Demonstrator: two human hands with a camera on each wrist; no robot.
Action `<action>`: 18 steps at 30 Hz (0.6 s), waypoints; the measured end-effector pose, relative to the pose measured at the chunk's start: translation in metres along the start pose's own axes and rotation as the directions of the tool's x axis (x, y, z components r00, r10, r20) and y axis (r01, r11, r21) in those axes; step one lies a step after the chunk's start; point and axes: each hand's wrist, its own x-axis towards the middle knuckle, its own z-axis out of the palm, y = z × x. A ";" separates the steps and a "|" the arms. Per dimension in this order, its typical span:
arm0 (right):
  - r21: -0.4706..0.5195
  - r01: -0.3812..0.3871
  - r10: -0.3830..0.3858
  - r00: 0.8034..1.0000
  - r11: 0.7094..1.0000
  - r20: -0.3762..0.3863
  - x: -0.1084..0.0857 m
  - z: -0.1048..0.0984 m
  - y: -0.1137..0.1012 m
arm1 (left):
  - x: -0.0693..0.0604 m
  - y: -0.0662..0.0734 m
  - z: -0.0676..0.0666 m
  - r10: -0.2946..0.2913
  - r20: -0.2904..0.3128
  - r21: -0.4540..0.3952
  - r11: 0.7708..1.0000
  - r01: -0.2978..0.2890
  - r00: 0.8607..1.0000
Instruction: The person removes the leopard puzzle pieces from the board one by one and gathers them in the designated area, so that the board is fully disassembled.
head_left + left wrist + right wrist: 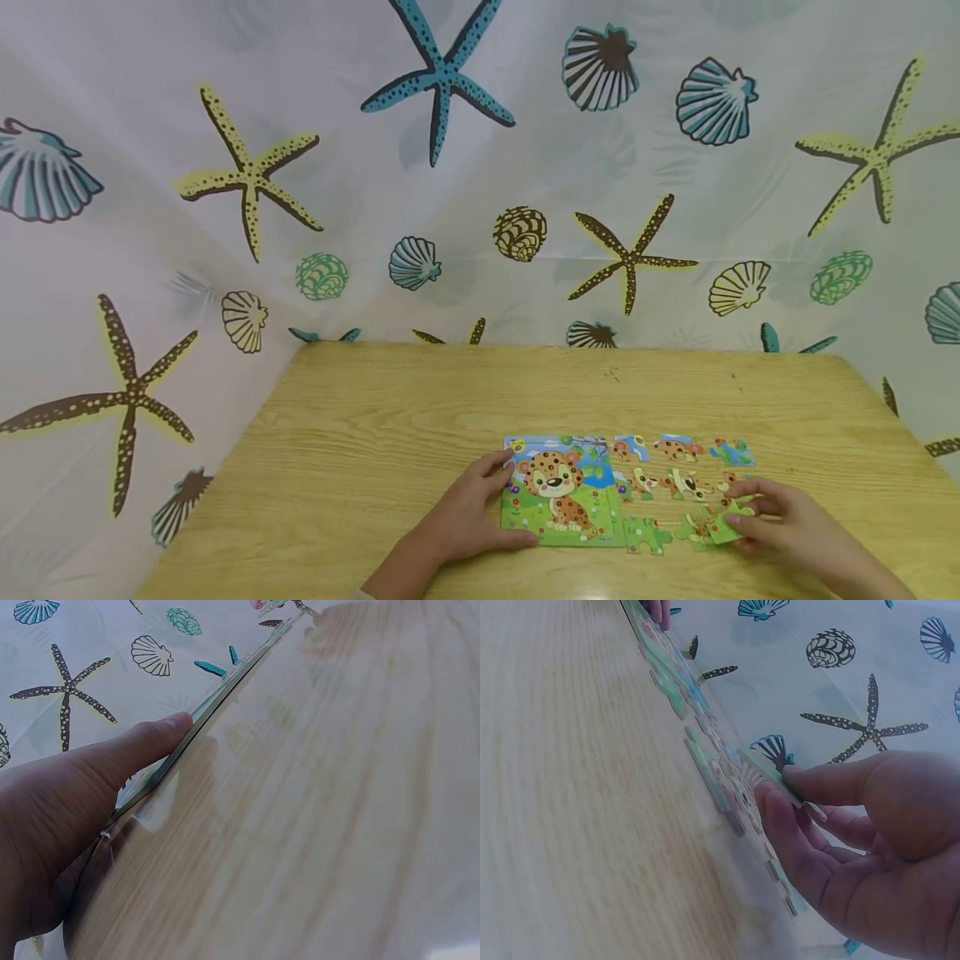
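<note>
A square puzzle board (pixel 555 492) with a spotted leopard cub picture lies on the table. My left hand (pixel 468 508) holds its left side, fingers at the upper left edge and thumb at the lower left corner. In the left wrist view, the thumb of my left hand (pixel 82 795) lies along the board's edge; the other fingers are mostly hidden. To the board's right, my right hand (pixel 795 529) pinches a green puzzle piece (pixel 727 527) between thumb and fingers. It is held over another puzzle piece (pixel 697 525), partly covering it.
Loose puzzle pieces lie in rows right of the board, among them a blue-topped piece (pixel 677 447), a blue and green piece (pixel 733 452) and a green piece (pixel 647 535). A wood-grain table (pixel 360 417) bears them. A curtain (pixel 360 192) with starfish and shells hangs behind.
</note>
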 end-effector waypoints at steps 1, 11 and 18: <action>-0.005 -0.005 0.004 1.000 1.000 -0.007 -0.002 -0.003 0.002 | 0.000 0.000 0.000 -0.001 0.002 0.000 1.000 0.001 1.000; -0.062 -0.071 0.067 0.995 0.996 -0.069 -0.010 -0.018 0.019 | 0.000 0.000 -0.001 -0.017 0.017 -0.012 1.000 0.017 1.000; -0.112 -0.075 0.063 0.992 0.991 -0.105 -0.011 -0.019 0.021 | 0.001 0.000 -0.002 -0.010 0.010 -0.012 1.000 0.010 1.000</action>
